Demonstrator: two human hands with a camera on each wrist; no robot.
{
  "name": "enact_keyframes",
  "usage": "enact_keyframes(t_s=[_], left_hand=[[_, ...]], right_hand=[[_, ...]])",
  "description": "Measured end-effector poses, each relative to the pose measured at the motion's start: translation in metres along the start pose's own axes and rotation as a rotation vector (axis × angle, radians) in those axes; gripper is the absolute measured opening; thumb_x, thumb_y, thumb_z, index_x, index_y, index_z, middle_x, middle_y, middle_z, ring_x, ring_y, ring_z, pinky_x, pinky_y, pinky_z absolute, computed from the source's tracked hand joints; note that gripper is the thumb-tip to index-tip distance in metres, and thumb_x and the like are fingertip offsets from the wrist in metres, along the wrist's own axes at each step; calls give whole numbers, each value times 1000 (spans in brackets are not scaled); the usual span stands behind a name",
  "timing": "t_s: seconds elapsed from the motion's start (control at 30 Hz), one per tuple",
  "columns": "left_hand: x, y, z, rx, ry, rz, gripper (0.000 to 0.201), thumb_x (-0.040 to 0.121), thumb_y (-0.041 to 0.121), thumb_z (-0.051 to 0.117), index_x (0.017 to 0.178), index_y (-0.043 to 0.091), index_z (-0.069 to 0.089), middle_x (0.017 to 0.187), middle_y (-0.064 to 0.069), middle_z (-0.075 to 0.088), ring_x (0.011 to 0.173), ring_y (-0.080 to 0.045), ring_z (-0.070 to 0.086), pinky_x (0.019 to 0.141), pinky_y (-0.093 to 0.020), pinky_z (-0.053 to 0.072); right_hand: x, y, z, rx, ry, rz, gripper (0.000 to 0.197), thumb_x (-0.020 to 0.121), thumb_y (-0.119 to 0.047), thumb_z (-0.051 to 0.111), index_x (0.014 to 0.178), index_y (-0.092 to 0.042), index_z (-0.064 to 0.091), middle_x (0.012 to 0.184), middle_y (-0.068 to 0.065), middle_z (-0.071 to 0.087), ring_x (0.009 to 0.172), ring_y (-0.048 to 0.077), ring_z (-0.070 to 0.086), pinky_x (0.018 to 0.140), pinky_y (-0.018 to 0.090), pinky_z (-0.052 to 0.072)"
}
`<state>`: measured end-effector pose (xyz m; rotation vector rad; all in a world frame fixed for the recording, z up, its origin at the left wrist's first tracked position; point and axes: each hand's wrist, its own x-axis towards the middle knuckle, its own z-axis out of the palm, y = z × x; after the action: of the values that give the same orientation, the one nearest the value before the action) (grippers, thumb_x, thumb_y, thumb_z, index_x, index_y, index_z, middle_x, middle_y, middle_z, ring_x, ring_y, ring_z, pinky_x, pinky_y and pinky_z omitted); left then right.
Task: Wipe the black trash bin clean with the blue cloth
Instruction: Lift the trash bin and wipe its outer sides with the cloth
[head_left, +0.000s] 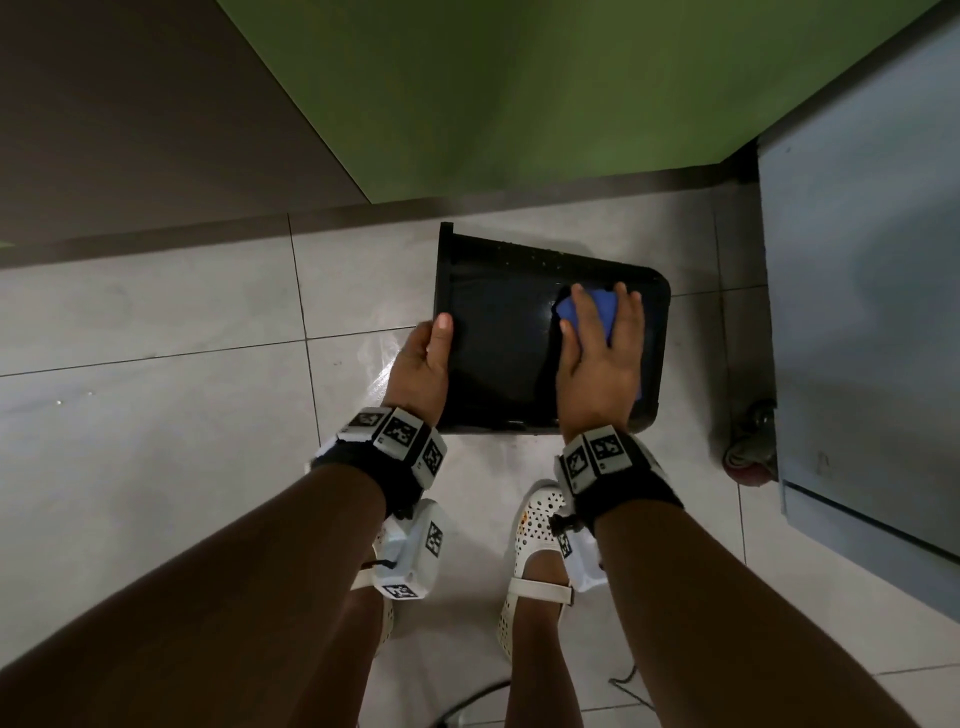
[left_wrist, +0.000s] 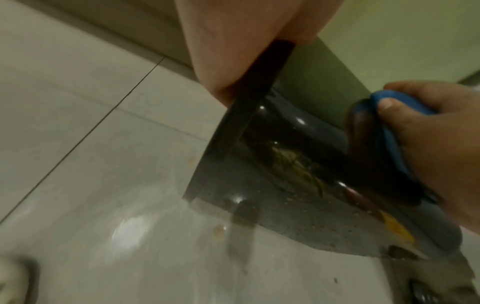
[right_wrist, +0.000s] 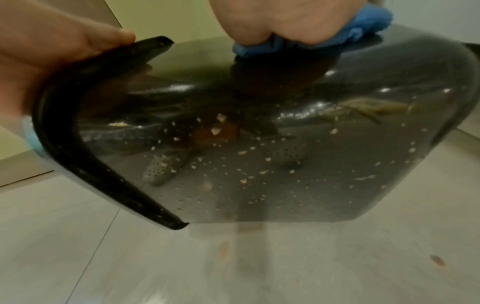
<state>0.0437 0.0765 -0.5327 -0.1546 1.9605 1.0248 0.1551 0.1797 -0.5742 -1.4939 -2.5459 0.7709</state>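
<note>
The black trash bin (head_left: 498, 353) lies on its side on the tiled floor, its open rim to the left. My left hand (head_left: 421, 364) grips that rim, thumb on top; the left wrist view shows the hand (left_wrist: 233, 41) against the rim edge. My right hand (head_left: 597, 364) holds the bunched blue cloth (head_left: 597, 306) and presses it on the bin's upper side, near the closed right end. In the left wrist view the thumb lies on the cloth (left_wrist: 394, 148). The bin's near side (right_wrist: 259, 164) is speckled with pale crumbs below the cloth (right_wrist: 363, 22).
A grey cabinet (head_left: 857, 312) on a castor wheel (head_left: 753, 447) stands close to the bin's right. A green wall (head_left: 519, 93) runs just behind it. My feet in white shoes (head_left: 535, 519) stand in front. The floor (head_left: 156, 312) near the bin looks wet.
</note>
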Motion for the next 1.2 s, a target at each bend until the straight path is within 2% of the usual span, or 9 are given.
enact_keyframes(t_s=[0.1,0.3,0.37,0.43,0.8,0.9,1.0,1.1,1.2], left_hand=[[9,20,-5,-116,24,37,30,96,24,40,122,11,49,101,-2,58,90,-19,58,68,-23,45],[44,61,3,151,76,38,53,100,40,12,138,14,38,125,-22,54,117,-30,50,97,-29,33],[49,61,6,255,71,55,57,100,43,13,95,12,60,84,-15,59,93,-29,53,85,-29,39],[53,60,8,261,146,52,62,98,49,18,60,10,46,62,-4,45,80,-24,47,65,-21,30],[56,52,11,267,253,96,59,99,44,26,60,4,46,83,-16,52,80,-26,48,71,-27,31],[54,46,10,244,262,94,57,98,45,25,56,11,42,82,-14,52,79,-25,47,73,-26,31],[53,42,9,207,259,96,57,98,46,24,57,12,43,78,-13,54,79,-25,49,74,-27,33],[52,41,8,204,256,106,58,98,46,23,58,10,43,69,-10,51,77,-25,48,73,-28,33],[52,39,8,194,261,120,55,98,46,23,63,10,47,77,-12,53,79,-24,48,74,-27,33]], right_hand=[[-4,-2,3,6,-6,-33,44,95,-33,32,132,-18,49,146,20,32,137,39,25,110,52,27],[-6,0,3,20,26,-65,42,96,-32,32,133,-18,47,145,22,32,136,41,25,109,51,27],[-5,-3,4,41,48,-62,39,96,-30,35,132,-20,48,146,21,32,137,39,24,109,52,29],[-6,-8,5,77,65,-20,36,97,-24,40,131,-22,50,148,18,29,139,36,21,111,52,28],[1,-43,31,59,-38,-323,45,90,-40,42,126,-16,55,138,24,42,133,38,34,112,43,25],[18,-11,20,169,-91,-98,59,94,-58,18,137,-27,43,151,4,26,138,0,8,112,9,-2],[31,16,6,122,29,-26,41,97,-40,35,135,-28,46,144,-2,34,132,4,23,112,16,17],[41,24,-6,210,143,181,37,95,-31,47,131,-21,47,115,-23,41,100,-10,44,87,-7,29],[45,15,-13,144,181,361,41,97,-31,41,138,-23,38,132,3,42,117,12,47,100,15,34]])
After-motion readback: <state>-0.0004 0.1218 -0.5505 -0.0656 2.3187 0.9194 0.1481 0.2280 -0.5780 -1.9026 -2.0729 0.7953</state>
